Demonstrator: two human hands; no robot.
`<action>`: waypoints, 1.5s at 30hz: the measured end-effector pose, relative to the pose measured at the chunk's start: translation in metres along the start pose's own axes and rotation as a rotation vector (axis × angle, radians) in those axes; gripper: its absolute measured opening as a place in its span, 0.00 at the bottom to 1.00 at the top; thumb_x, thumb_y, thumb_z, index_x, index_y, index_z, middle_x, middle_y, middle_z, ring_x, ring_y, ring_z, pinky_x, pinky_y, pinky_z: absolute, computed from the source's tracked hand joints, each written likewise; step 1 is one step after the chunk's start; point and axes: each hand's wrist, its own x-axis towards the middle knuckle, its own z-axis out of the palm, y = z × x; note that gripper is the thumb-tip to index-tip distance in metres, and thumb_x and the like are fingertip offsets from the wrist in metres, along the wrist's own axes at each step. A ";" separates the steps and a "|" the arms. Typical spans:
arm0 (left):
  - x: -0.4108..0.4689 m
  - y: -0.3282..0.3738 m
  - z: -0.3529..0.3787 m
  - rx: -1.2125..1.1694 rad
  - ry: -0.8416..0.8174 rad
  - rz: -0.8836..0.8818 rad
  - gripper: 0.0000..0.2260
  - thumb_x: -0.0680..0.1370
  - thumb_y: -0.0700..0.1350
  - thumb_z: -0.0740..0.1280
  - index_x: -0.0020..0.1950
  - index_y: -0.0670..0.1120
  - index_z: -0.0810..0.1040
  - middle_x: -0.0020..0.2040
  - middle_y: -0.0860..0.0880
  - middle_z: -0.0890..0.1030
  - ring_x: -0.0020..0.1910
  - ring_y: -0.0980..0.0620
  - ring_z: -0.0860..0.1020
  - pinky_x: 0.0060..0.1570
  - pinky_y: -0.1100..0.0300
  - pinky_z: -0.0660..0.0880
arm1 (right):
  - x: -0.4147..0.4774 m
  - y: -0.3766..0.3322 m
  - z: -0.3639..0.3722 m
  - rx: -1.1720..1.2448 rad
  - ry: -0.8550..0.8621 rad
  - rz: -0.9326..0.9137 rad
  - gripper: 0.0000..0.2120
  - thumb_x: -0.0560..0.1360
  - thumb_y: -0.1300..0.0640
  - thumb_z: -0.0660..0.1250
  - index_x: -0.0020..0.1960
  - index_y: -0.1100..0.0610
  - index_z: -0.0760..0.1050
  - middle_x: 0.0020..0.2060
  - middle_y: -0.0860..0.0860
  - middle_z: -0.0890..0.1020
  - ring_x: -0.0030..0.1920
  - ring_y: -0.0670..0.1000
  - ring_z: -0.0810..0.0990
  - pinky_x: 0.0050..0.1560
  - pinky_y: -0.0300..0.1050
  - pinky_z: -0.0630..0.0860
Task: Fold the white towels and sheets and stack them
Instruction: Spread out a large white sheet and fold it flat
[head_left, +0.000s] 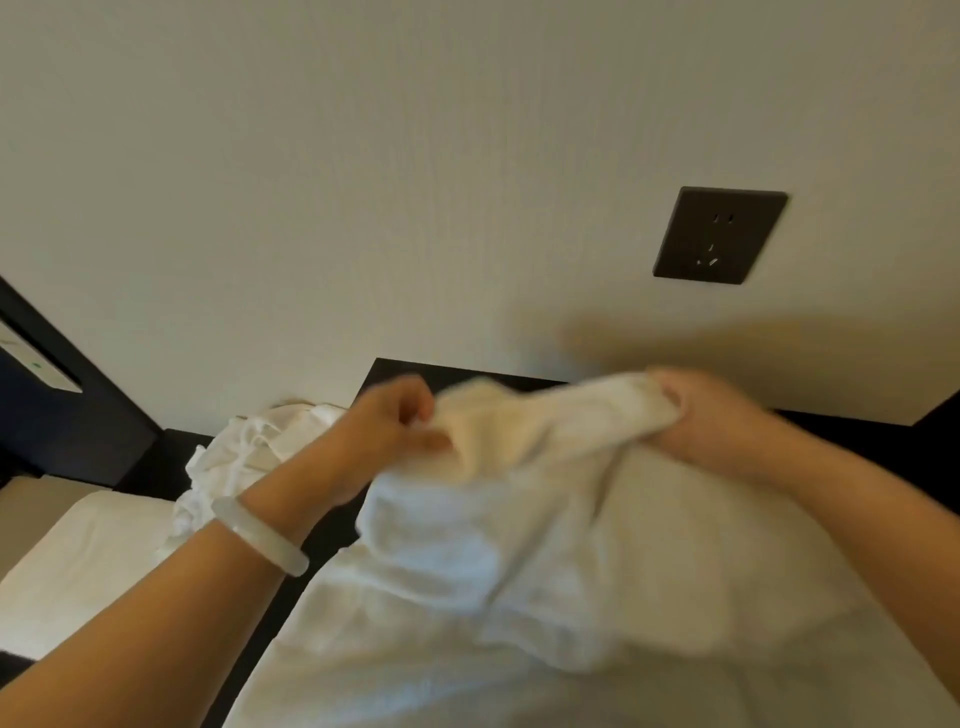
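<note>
Left hand (395, 421) of mine pinches one end of the white towel (519, 499) between thumb and curled fingers, and my right hand (711, 415) grips the other end, bunched inside closed fingers. The towel's top edge runs between the two hands, raised in front of me, while the rest of it hangs down in loose folds onto the white bed (467, 686) below. Both hands and the towel are blurred, so I cannot tell the finer lie of my fingers. A pale, translucent bangle (260, 535) sits on my left wrist. Beyond that wrist a crumpled white sheet (234, 457) lies heaped against the dark headboard (415, 371), just beside the towel. To the far left is a flat white pillow (88, 561). On the cream wall (363, 156) above my right hand is a dark square socket plate (719, 236) showing only its pin slots. At the left edge a pale panel (36, 364) in a dark frame carries small marks and a green dot, too blurred to read
</note>
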 end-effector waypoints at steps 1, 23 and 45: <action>0.014 0.009 -0.006 0.023 0.159 0.069 0.14 0.67 0.37 0.72 0.33 0.52 0.70 0.32 0.50 0.68 0.33 0.51 0.65 0.33 0.58 0.63 | 0.011 -0.006 -0.013 -0.090 0.162 -0.039 0.06 0.74 0.59 0.71 0.46 0.51 0.75 0.41 0.45 0.78 0.43 0.49 0.78 0.37 0.44 0.67; -0.038 -0.125 0.015 1.090 0.149 -0.088 0.32 0.75 0.66 0.29 0.78 0.57 0.34 0.80 0.53 0.35 0.78 0.52 0.35 0.77 0.46 0.40 | -0.010 0.054 0.099 -0.726 -0.102 0.159 0.29 0.83 0.41 0.44 0.81 0.48 0.42 0.80 0.47 0.43 0.79 0.47 0.41 0.76 0.56 0.35; -0.113 -0.123 0.075 0.996 0.066 0.062 0.38 0.69 0.68 0.24 0.77 0.56 0.36 0.78 0.54 0.37 0.78 0.52 0.37 0.77 0.49 0.40 | -0.222 0.132 0.066 -0.312 0.556 0.785 0.18 0.78 0.65 0.63 0.68 0.64 0.72 0.65 0.65 0.74 0.64 0.67 0.70 0.65 0.61 0.67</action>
